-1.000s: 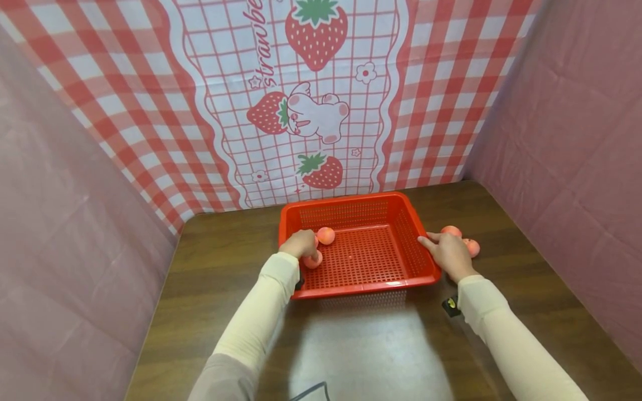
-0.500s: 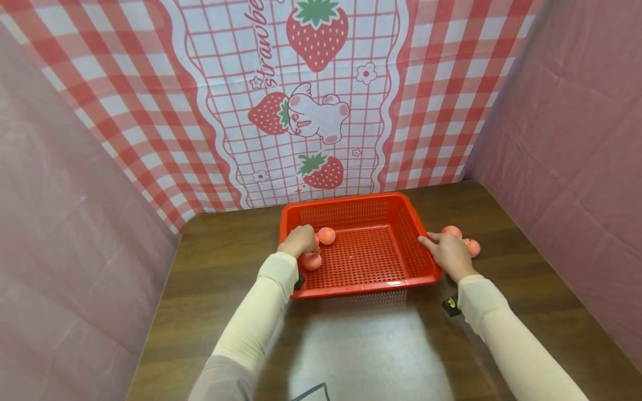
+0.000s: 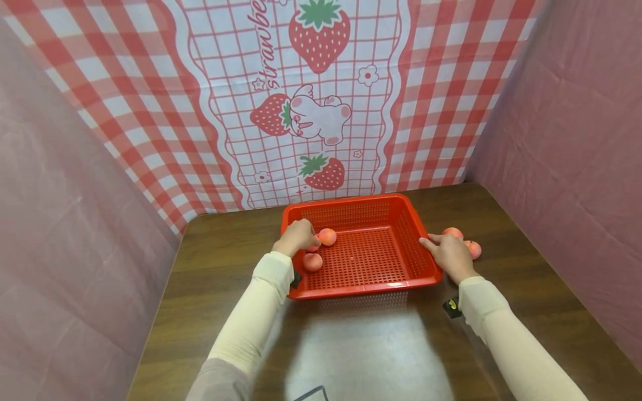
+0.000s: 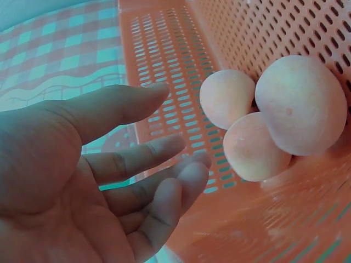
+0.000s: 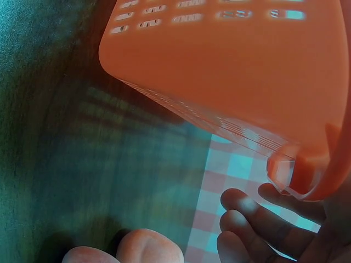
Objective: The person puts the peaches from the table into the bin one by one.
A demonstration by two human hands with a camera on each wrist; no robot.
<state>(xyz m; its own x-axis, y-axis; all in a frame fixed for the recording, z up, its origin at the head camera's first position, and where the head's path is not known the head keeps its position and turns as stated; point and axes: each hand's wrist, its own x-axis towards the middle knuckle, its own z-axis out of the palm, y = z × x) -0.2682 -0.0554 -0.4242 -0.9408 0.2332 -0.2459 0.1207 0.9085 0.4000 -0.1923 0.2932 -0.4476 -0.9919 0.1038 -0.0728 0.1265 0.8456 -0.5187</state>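
Note:
A red perforated plastic basket (image 3: 368, 288) stands on the table, with three peaches at its left end. One peach (image 3: 327, 236) lies farther back, another (image 3: 313, 262) nearer the front, and the third (image 3: 313, 248) is partly covered by my left hand (image 3: 296, 238). In the left wrist view the fingers are apart and loosely bent, with a gap between them and the peaches (image 4: 301, 104). My right hand (image 3: 453, 257) holds the basket's right rim, thumb over the edge and other fingers outside. The right wrist view shows those fingers (image 5: 269, 224) under the rim; the thumb is hidden.
Two more peaches (image 3: 473, 249) lie on the wooden table (image 3: 210, 278) just beyond my right hand. A checked strawberry-print cloth (image 3: 321, 111) hangs behind the basket. Pink cloth walls (image 3: 567, 167) close both sides. A thin dark-edged object (image 3: 313, 392) shows at the front.
My left hand has let go of the near peach and lifted back and left, leaving that peach in the basket. The right hand has kept its place on the rim.

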